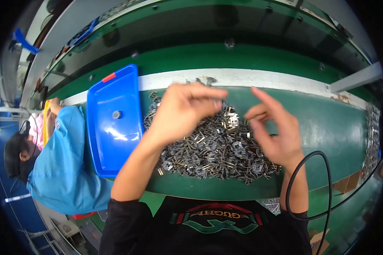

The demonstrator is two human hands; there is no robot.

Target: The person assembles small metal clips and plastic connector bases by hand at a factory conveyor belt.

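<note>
Grey metal clips lie heaped mid-worktop. My left hand pinches one at its fingertips; my right hand, at three o'clock, hovers half-open, empty. I judge single-piece picks best.

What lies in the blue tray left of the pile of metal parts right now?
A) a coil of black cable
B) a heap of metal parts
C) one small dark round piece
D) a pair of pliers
C: the blue tray holds only one small dark round piece on its floor, while the metal parts stay heaped on the green table beside it.
</note>
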